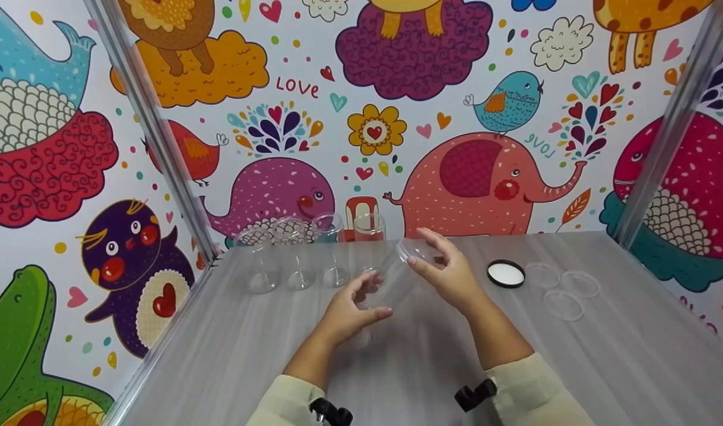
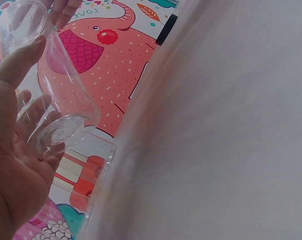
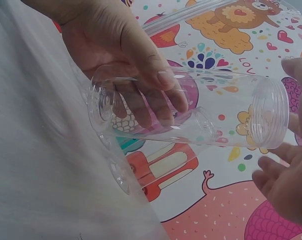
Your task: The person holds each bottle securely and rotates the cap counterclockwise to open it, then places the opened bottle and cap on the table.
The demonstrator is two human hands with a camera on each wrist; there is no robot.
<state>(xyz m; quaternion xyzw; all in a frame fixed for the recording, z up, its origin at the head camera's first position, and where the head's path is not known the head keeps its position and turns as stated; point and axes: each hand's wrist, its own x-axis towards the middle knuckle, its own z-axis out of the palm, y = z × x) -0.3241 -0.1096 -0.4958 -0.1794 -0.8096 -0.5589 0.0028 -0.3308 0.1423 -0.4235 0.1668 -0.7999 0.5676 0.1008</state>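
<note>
A clear plastic jar (image 1: 392, 285) is held tilted above the table, its open threaded mouth up and to the right. My left hand (image 1: 345, 313) grips it around the lower body; in the right wrist view the thumb lies across the jar (image 3: 211, 107) and the fingers show through it from behind. My right hand (image 1: 450, 277) is at the mouth end, thumb and fingers spread around the rim with a gap between them. In the left wrist view the jar's round base (image 2: 61, 134) sits over the left palm.
Several clear jars (image 1: 264, 275) stand upright in a row at the back left of the grey table (image 1: 249, 349). Right of the hands lies a black-rimmed white disc (image 1: 506, 274), with three clear round rings (image 1: 564, 305) beside it. A patterned wall and metal posts (image 1: 663, 124) enclose the table.
</note>
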